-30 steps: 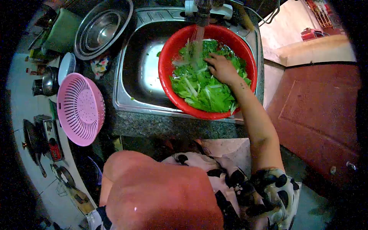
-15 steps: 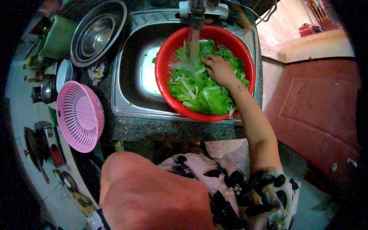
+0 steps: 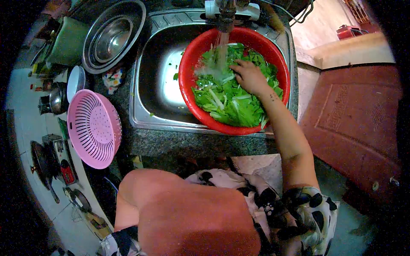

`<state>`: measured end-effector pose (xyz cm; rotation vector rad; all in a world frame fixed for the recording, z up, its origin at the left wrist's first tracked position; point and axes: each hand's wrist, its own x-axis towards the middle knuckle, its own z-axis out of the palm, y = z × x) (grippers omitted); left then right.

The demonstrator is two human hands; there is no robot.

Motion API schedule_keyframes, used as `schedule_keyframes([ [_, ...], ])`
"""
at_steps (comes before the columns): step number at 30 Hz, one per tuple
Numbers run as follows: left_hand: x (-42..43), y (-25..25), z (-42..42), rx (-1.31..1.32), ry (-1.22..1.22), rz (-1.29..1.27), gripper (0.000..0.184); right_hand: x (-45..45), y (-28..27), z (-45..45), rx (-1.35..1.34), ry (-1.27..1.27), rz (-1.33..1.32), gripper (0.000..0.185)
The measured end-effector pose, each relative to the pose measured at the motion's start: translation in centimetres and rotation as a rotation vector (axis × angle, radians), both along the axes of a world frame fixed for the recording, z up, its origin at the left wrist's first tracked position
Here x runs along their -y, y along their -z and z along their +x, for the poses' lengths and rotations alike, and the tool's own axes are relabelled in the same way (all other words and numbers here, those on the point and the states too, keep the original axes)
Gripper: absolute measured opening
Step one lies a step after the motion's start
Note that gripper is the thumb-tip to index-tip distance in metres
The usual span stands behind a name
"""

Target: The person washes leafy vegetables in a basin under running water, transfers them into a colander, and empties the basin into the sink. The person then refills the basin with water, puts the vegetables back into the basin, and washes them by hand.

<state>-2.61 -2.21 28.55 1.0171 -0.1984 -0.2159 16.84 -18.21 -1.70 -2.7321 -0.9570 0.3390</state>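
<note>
My right hand (image 3: 251, 77) rests on leafy greens (image 3: 235, 104) in a red basin (image 3: 191, 107), its fingers stretched out and apart over the leaves. Running water (image 3: 221, 50) falls from the faucet (image 3: 226, 19) into the basin, just left of my fingertips. The basin sits over the right part of a steel sink (image 3: 160, 77). My left hand is out of sight; only bare skin and a patterned sleeve show at the bottom.
Left of the sink, a pink colander (image 3: 95, 128) stands tilted near nested metal bowls (image 3: 112, 42). A stove (image 3: 62, 160) and pan lie farther left. A reddish-brown panel (image 3: 350, 115) stands at the right.
The whole scene has shifted slightly to the right in view. My right hand stays on the greens with little movement, and the water keeps running.
</note>
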Motion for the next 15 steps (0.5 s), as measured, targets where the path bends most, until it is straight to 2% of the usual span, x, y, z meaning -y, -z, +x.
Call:
schedule_keyframes([
  [3, -0.2, 1.5, 0.8, -0.020, 0.040, 0.160, 0.019, 0.0, -0.6, 0.0, -0.016, 0.009, -0.014, 0.041],
  [4, -1.5, 3.7, 2.9, 0.058, 0.205, 0.150, 0.011, -0.2, -0.7, -0.1, -0.019, 0.020, -0.047, 0.040],
  [6, -2.0, 7.9, 4.4, -0.010, 0.323, 0.131, 0.011, -0.2, -0.9, -0.3, 0.047, 0.033, -0.045, 0.040],
  [8, -1.7, 13.1, 4.7, -0.182, 0.206, 0.198, 0.014, 0.2, -1.1, -0.5, 0.181, 0.031, 0.019, 0.038],
  [9, -2.0, 15.3, 4.9, -0.210, 0.136, 0.277, 0.014, 0.4, -1.4, -0.1, 0.332, 0.002, 0.105, 0.037],
  [12, -3.5, 17.8, 5.7, -0.512, 0.017, 0.524, 0.012, -0.3, -1.1, 1.5, 0.195, 0.112, 0.586, 0.033],
  [13, -3.7, 19.0, 6.0, -0.523, -0.074, 0.486, 0.011, -1.5, -2.1, 0.8, 0.047, 0.269, 0.736, 0.024],
  [15, -4.0, 20.7, 6.5, -0.536, -0.255, 0.408, 0.012, -3.8, -2.7, 0.0, -0.570, 0.563, 1.109, 0.020],
])
